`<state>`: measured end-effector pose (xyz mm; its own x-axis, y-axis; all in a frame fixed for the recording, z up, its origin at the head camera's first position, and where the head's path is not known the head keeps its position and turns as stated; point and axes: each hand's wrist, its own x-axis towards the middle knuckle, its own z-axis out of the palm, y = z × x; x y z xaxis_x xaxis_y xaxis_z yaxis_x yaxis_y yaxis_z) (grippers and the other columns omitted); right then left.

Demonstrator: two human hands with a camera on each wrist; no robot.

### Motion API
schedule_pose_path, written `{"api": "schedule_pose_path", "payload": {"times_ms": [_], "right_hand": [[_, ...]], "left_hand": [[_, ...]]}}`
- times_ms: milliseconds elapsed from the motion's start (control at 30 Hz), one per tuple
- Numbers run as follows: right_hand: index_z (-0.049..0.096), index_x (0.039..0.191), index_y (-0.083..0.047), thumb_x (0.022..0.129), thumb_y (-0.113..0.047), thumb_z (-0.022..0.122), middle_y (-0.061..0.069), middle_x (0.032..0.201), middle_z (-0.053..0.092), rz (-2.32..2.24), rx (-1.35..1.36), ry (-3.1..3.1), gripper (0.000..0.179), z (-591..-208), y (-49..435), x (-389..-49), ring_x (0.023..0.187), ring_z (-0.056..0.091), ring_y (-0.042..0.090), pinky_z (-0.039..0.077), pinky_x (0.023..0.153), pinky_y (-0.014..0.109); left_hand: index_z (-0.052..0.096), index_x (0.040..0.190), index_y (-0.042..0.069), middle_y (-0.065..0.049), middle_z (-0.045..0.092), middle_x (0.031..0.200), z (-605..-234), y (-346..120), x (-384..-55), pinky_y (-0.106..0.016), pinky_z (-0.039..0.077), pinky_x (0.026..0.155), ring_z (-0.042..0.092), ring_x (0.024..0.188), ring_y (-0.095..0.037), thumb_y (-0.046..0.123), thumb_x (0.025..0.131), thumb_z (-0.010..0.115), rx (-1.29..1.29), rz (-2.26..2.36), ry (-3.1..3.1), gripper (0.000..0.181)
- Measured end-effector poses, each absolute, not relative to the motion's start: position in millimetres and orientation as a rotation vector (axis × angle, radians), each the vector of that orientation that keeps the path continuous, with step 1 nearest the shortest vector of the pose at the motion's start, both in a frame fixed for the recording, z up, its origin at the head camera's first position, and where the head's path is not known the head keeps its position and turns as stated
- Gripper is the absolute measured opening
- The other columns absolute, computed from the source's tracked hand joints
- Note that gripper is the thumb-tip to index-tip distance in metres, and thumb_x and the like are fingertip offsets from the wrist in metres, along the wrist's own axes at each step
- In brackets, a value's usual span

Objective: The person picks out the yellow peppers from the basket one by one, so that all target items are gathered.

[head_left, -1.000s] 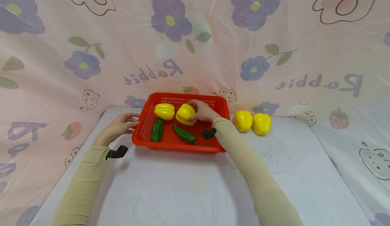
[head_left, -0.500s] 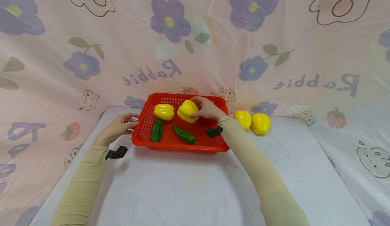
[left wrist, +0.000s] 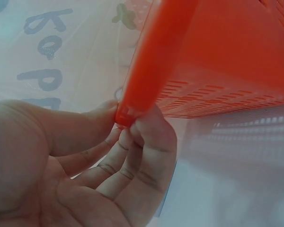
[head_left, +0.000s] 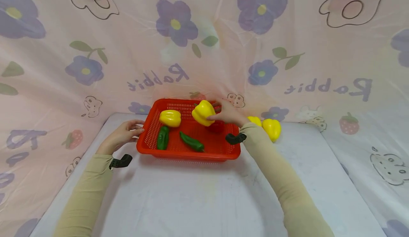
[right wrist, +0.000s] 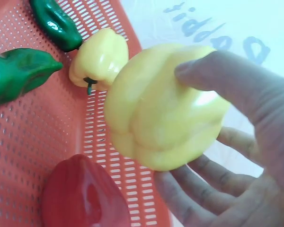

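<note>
Rising rightward since a second ago, a yellow pepper [head_left: 203,113] is hanging over the basket [head_left: 188,155], the right hand [head_left: 228,113] clamping it. That lift is apparently leaving a second yellow pepper [head_left: 170,118], two green peppers [head_left: 191,141] and a red pepper [right wrist: 85,196] inside. Meanwhile the left hand [head_left: 124,135] is gripping the rim [left wrist: 154,61]; two more yellow peppers [head_left: 271,129] are sitting on the table [head_left: 191,194].
</note>
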<state>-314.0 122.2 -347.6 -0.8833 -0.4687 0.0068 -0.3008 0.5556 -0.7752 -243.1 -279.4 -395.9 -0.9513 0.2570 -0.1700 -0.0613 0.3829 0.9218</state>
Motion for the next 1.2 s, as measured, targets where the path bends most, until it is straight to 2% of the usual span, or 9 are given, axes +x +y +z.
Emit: {"api": "schedule_pose_path", "payload": {"times_ms": [100, 300, 533, 667, 800, 1033, 1200], "right_hand": [[0.043, 0.140, -0.018, 0.080, -0.028, 0.079, 0.010, 0.133, 0.048, -1.302, -0.621, 2.537, 0.071, -346, 128, -312, 0.116, 0.050, 0.030, 0.053, 0.083, 0.042], [0.038, 0.144, -0.014, 0.083, -0.023, 0.076, 0.015, 0.137, 0.045, -1.417, -0.577, 2.458, 0.072, -341, 140, -306, 0.119, 0.050, 0.035, 0.050, 0.089, 0.049], [0.039, 0.144, -0.010, 0.085, -0.016, 0.074, 0.017, 0.132, 0.048, -1.533, -0.570, 2.390, 0.069, -340, 156, -298, 0.115, 0.054, 0.035, 0.050, 0.090, 0.045], [0.042, 0.142, -0.011, 0.084, -0.017, 0.075, 0.016, 0.129, 0.050, -1.561, -0.586, 2.381, 0.067, -342, 166, -292, 0.112, 0.055, 0.033, 0.049, 0.092, 0.042], [0.043, 0.142, -0.018, 0.083, -0.021, 0.077, 0.014, 0.129, 0.049, -1.587, -0.545, 2.382, 0.068, -343, 175, -286, 0.113, 0.053, 0.031, 0.046, 0.095, 0.045], [0.041, 0.144, -0.023, 0.082, -0.029, 0.077, 0.011, 0.136, 0.046, -1.637, -0.456, 2.364, 0.072, -346, 192, -276, 0.120, 0.049, 0.031, 0.039, 0.100, 0.051], [0.041, 0.143, -0.025, 0.080, -0.034, 0.079, 0.008, 0.135, 0.049, -1.697, -0.360, 2.339, 0.074, -348, 202, -269, 0.121, 0.048, 0.028, 0.039, 0.100, 0.050]], "left_hand": [[0.033, 0.139, -0.009, -0.026, 0.051, 0.117, -396, -279, -242, -0.034, 0.055, 0.077, 0.061, 0.093, -0.023, 0.012, 0.099, 0.053, 0.174, 1.596, 2.362, 0.049], [0.031, 0.141, -0.009, -0.026, 0.051, 0.118, -395, -278, -241, -0.034, 0.055, 0.077, 0.061, 0.092, -0.022, 0.013, 0.099, 0.053, 0.183, 1.608, 2.354, 0.052], [0.032, 0.140, -0.008, -0.025, 0.051, 0.118, -395, -277, -242, -0.034, 0.055, 0.077, 0.061, 0.093, -0.022, 0.014, 0.099, 0.053, 0.175, 1.586, 2.369, 0.052], [0.034, 0.140, -0.007, -0.026, 0.051, 0.118, -395, -278, -242, -0.036, 0.055, 0.079, 0.060, 0.095, -0.024, 0.016, 0.099, 0.053, 0.163, 1.545, 2.398, 0.050], [0.035, 0.139, -0.006, -0.026, 0.051, 0.118, -395, -279, -241, -0.036, 0.055, 0.080, 0.060, 0.095, -0.026, 0.016, 0.099, 0.053, 0.165, 1.542, 2.407, 0.049], [0.034, 0.138, -0.008, -0.025, 0.051, 0.116, -399, -279, -241, -0.033, 0.055, 0.077, 0.062, 0.092, -0.021, 0.013, 0.099, 0.053, 0.175, 1.602, 2.366, 0.049], [0.032, 0.138, -0.010, -0.026, 0.052, 0.116, -398, -278, -241, -0.033, 0.055, 0.076, 0.062, 0.091, -0.021, 0.011, 0.099, 0.052, 0.209, 1.636, 2.330, 0.049]]}}
